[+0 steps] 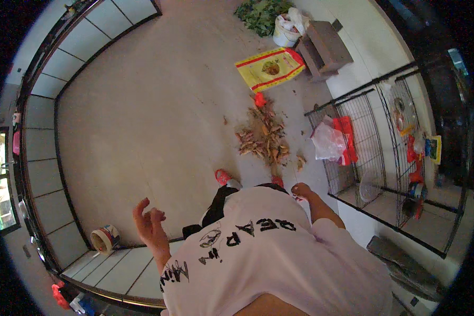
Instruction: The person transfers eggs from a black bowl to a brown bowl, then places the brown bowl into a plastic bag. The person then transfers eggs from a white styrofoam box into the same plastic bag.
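Observation:
My left hand (151,225) is raised over the floor, fingers apart and partly bent, with nothing in it. Close to the right side of my body is my right hand (303,192); its fingers are bent, and whether it grips something is hidden by the angle. On the floor before my red shoes (222,177) lies a heap of brown tubers or roots (265,138) mixed with loose dirt. A bright orange-red object (260,99) touches its far end. Beyond it, a yellow printed sack (270,69) with red borders lies flat.
Green leaves (262,15) are piled beside a white bucket (286,35) and a brown box-like stool (326,49). To the right stands a black wire rack (367,142) holding plastic bags (328,140). White-tiled cabinets (45,146) line the left; a round tub (102,240) sits in their corner.

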Available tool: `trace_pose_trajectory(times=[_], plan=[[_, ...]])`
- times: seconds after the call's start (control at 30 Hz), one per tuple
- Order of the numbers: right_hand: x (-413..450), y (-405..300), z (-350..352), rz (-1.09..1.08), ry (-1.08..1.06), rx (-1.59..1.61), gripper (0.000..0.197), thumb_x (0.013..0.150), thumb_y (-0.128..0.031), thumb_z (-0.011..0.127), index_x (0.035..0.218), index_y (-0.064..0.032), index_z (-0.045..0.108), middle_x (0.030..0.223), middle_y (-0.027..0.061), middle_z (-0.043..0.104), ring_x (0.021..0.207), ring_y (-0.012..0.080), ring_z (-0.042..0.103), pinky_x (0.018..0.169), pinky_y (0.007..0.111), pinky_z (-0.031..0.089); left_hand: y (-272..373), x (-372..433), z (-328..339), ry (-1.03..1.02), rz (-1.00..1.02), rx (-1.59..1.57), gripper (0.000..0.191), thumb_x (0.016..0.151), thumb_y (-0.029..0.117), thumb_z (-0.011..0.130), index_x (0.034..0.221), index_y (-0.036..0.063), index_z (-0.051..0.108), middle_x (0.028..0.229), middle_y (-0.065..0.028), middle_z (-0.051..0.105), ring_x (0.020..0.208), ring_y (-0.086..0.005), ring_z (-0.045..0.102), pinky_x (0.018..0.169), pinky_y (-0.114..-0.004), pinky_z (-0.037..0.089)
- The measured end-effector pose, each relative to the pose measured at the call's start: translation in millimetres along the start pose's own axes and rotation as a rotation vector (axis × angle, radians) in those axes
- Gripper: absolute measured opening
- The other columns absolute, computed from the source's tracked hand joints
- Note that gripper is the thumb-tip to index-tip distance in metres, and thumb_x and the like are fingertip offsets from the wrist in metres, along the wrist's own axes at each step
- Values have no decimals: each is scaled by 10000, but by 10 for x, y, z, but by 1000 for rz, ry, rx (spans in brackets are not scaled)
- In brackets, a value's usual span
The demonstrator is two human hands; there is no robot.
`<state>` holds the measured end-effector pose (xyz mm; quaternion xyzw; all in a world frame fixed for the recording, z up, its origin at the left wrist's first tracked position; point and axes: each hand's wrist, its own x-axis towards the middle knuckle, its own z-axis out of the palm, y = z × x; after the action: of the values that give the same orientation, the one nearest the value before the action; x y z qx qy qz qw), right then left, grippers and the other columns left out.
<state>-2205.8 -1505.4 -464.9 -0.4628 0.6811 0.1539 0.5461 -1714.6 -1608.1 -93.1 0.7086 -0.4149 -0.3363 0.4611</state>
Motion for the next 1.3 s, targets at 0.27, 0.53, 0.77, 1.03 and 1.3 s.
trace_pose_trajectory(times=[0.27,0.53,0.77,1.03,1.3], plan=[[368,-1998,-793,-247,376,-87,233,845,-254,606,907,-44,684,879,205,673,836,362,659,731,454,508,-289,606,-442,73,-230,-31,291,969,216,618,767,7,602,587,-21,518,526,-105,475,507,-269,392],[308,-2551,-1153,-417,339,3,308,832,-343,675,865,-40,720,785,159,695,731,298,672,686,403,515,-491,949,-271,-6,-176,37,363,903,183,682,609,28,535,584,-30,563,498,-87,448,481,-289,368],[102,-1445,-595,-126,292,65,408,883,-385,559,810,-3,681,690,129,673,582,247,663,593,386,530,-350,1051,-52,-101,-63,230,161,821,45,624,664,9,621,587,-19,582,534,-56,467,498,-239,353],[21,-433,-202,159,166,275,316,876,-319,571,853,-24,680,699,89,676,548,199,649,533,356,540,-287,1062,358,-334,-78,162,632,757,47,750,1334,61,494,1176,-112,606,1059,-201,577,842,-341,488],[448,-271,101,196,294,894,173,855,-231,658,837,-60,670,737,86,673,595,204,647,542,359,532,-467,1650,475,-479,65,306,783,770,56,767,1448,110,380,1453,-123,403,1218,-273,512,886,-401,502]])
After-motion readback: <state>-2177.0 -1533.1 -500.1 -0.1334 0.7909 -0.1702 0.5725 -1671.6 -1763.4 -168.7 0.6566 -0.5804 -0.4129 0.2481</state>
